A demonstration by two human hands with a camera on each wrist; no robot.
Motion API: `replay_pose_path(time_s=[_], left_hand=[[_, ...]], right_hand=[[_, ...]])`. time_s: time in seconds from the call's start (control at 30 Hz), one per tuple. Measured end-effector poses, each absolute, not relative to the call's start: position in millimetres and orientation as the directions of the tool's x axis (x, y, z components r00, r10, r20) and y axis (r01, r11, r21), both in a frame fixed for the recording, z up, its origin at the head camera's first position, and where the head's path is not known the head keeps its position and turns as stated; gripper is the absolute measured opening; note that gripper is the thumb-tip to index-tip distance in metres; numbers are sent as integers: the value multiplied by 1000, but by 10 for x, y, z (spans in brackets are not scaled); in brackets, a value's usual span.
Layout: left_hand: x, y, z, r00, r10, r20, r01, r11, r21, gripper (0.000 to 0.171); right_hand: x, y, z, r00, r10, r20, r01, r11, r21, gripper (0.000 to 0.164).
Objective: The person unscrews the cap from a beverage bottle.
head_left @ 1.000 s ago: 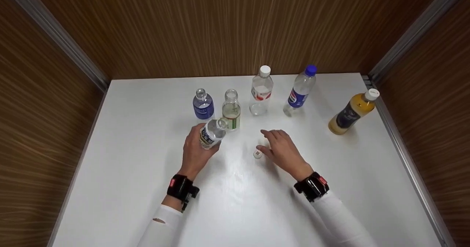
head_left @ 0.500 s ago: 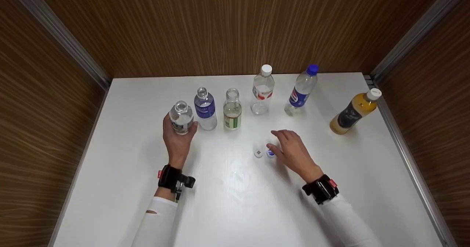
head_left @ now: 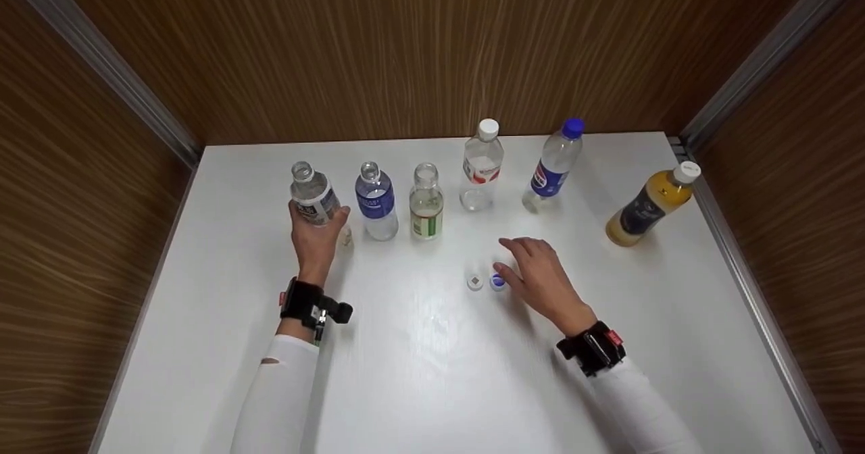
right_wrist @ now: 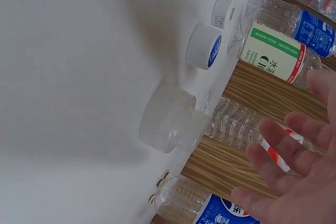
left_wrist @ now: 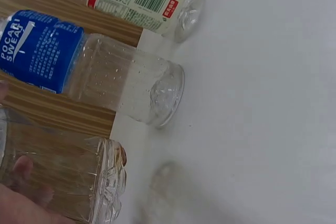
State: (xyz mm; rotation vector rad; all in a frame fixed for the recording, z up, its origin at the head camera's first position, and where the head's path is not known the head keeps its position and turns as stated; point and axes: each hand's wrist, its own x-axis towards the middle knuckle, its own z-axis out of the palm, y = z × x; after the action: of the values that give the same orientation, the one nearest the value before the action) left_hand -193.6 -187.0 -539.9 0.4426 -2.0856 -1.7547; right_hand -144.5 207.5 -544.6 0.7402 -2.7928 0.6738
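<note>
My left hand (head_left: pixel 315 241) grips a clear, uncapped plastic bottle (head_left: pixel 312 194) with a dark-and-white label, left of the blue-labelled Pocari Sweat bottle (head_left: pixel 377 204). In the left wrist view the held bottle's base (left_wrist: pixel 110 182) looks slightly above the table. My right hand (head_left: pixel 540 282) hovers with relaxed, spread fingers and holds nothing. Beside its thumb lie a white cap (head_left: pixel 474 282) and a white cap with a blue top (head_left: pixel 498 282). A translucent cap-like piece (right_wrist: pixel 170 119) shows in the right wrist view; from the head it is hidden by the right hand.
An uncapped green-labelled bottle (head_left: pixel 426 204) stands beside the Pocari Sweat. Farther right are a white-capped clear bottle (head_left: pixel 481 170), a blue-capped Pepsi bottle (head_left: pixel 551 170) and an amber drink bottle (head_left: pixel 649 207). Wood-grain panels (head_left: pixel 432 55) border the white table (head_left: pixel 419 386).
My left hand has carried the clear bottle leftward, from before the green-labelled bottle to beyond the Pocari Sweat. My right hand has shifted slightly right, and the blue-topped cap has come into view.
</note>
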Motion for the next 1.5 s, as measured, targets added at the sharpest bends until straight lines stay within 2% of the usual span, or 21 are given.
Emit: replay_pose_path(time_s=[0.23,0.47,0.8,1.03,1.27,1.37,1.5], left_hand=[[-2048,-1952,-5455,-909,-416,30,-24,124,992,85],[-2089,-2016,-5574,-909,-416,-6,-57,111,992,83],[-2112,-2043,-5618,-906,-423,-13,-96,174,980,89],[-2101,-2075,-5687,-912,-409,-31,-125,205,971,94],[-1926,-2102,-5719,-926,-375,43,-66,272,960,124],[-1780,-2092,-5704,-929,-364,67,-54,313,948,125],[-1591,-2064,-5690,-929,-351,120,-24,379,925,117]], right_hand=[[-1454,2066,-5434,-856,-418,305,-513,761,-398,40],[-1454,2047,-5450,-840,-425,339,-534,758,-374,37],[-1452,2038,-5439,-864,-412,289,-499,772,-393,37],[-1472,2022,-5419,-844,-430,322,-530,760,-376,35],[-1509,1999,-5380,-857,-403,322,-508,768,-390,37],[-1532,1987,-5370,-861,-369,349,-496,760,-420,40],[-1591,1950,-5348,-859,-306,411,-487,739,-466,48]])
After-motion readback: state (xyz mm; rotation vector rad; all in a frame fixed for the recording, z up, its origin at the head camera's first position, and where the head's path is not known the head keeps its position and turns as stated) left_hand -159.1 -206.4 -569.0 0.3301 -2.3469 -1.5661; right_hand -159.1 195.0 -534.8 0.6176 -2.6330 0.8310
